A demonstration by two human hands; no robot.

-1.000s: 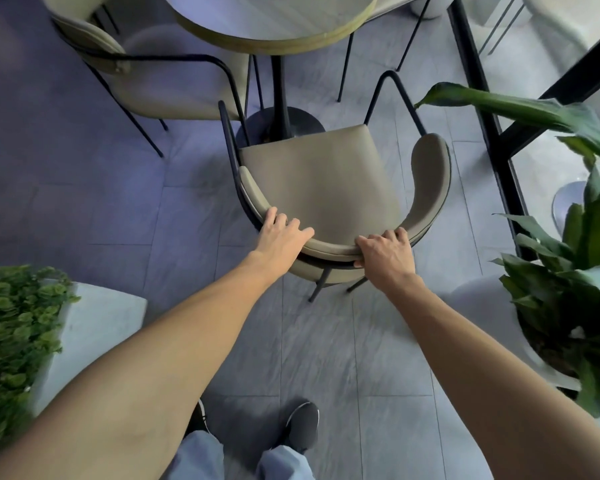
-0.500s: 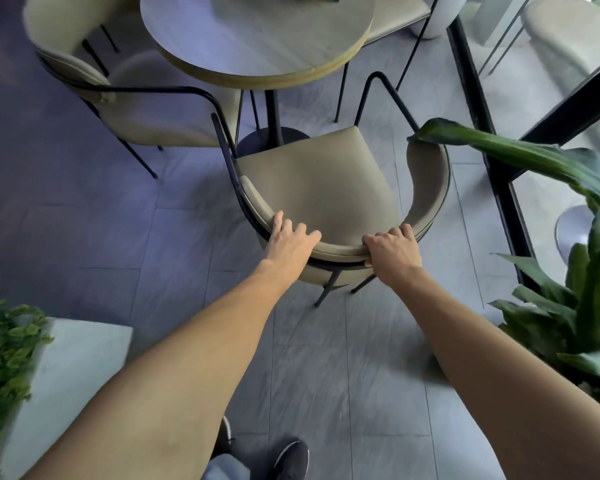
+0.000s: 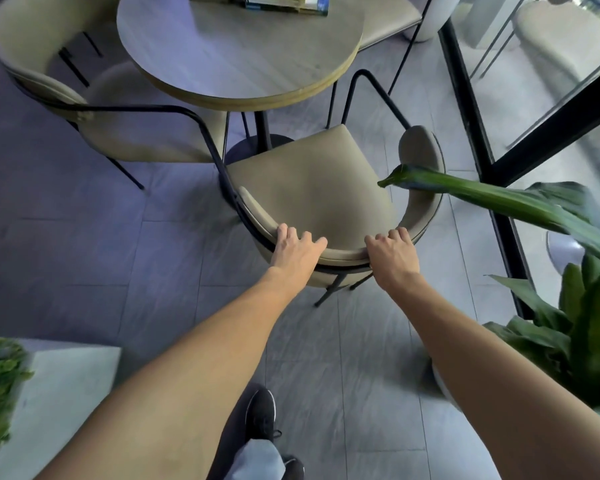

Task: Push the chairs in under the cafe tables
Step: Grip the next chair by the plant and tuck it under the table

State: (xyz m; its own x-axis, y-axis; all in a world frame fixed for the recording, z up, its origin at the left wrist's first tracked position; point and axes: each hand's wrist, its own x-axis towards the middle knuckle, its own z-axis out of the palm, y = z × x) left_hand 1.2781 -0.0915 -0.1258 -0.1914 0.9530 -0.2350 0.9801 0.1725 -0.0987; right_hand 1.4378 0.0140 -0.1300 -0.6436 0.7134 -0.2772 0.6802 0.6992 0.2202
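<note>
Head: left hand (image 3: 297, 250), right hand (image 3: 392, 258) grip chair (image 3: 309, 181)

Head camera, looking steeply down

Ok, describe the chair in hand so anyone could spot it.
Find the round table. The beige chair on its near side, by the green leaf, is it. Unlike the left chair, the left hand and right hand grip its backrest.

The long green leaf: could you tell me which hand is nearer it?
Right. The right hand grips the chair back below the tip of the leaf; the left hand grips it farther left.
</note>
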